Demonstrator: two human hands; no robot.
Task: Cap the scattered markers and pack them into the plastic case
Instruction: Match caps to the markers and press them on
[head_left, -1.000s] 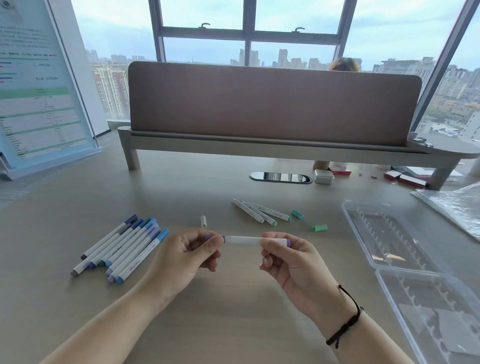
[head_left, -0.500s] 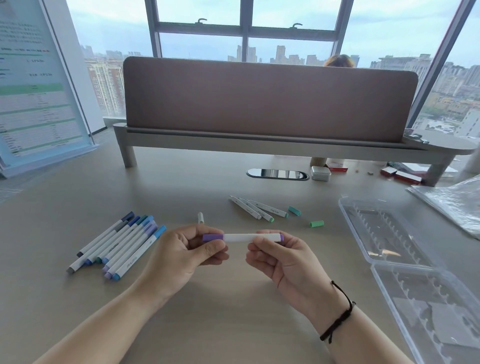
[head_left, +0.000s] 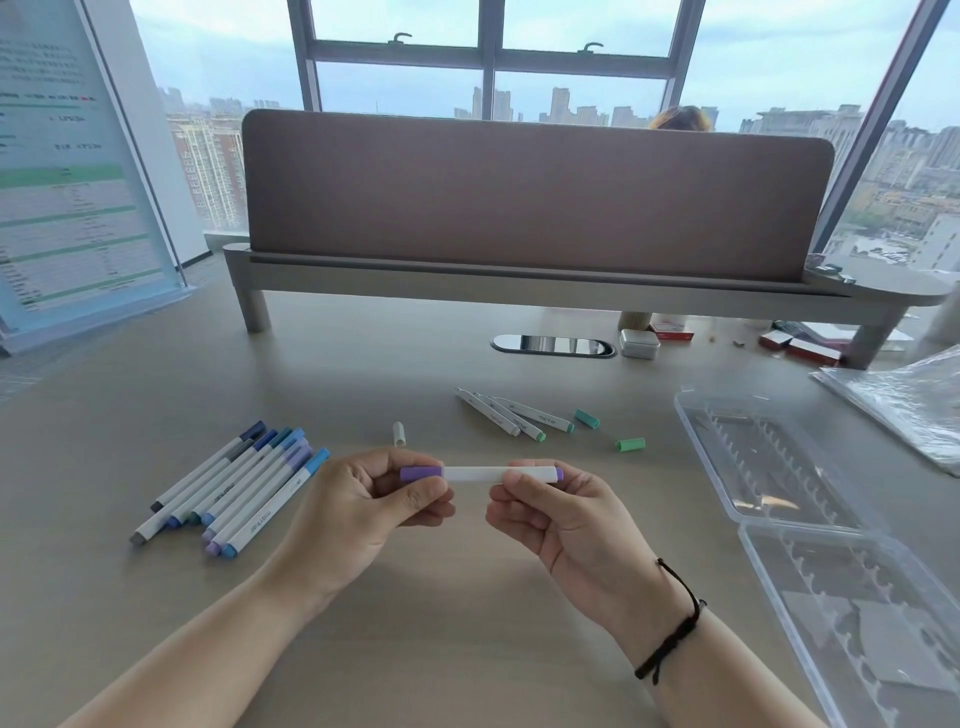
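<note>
You hold one white marker (head_left: 498, 474) level in the air above the table (head_left: 426, 613), in front of you. Your left hand (head_left: 358, 514) has a tight grip on the purple cap (head_left: 421, 473) at one end, pinched between thumb and curled fingers. Your right hand (head_left: 566, 519) grips the other end of the marker, with fingers curled round the white body and a small purple tip sticking out past them. A black string bracelet (head_left: 675, 629) sits on your right wrist.

Take the marker in your hands as the middle spot. To its left, a bunch of capped markers (head_left: 234, 488) lies side by side on the table, with blue, purple and grey caps. Just behind the marker, a small white cap (head_left: 399, 434) lies alone. Farther behind and a bit to the right, three white markers (head_left: 511, 413) lie close together, with green ends. Next to them lie two loose green caps (head_left: 587, 418) (head_left: 630, 444), apart from each other.

To the right of the marker, the clear plastic case (head_left: 810, 525) lies wide open and flat on the table. You can see rows of little slots inside both halves. No marker is in it.

Far behind the marker stands a brown desk screen (head_left: 535, 197) on a grey shelf.
</note>
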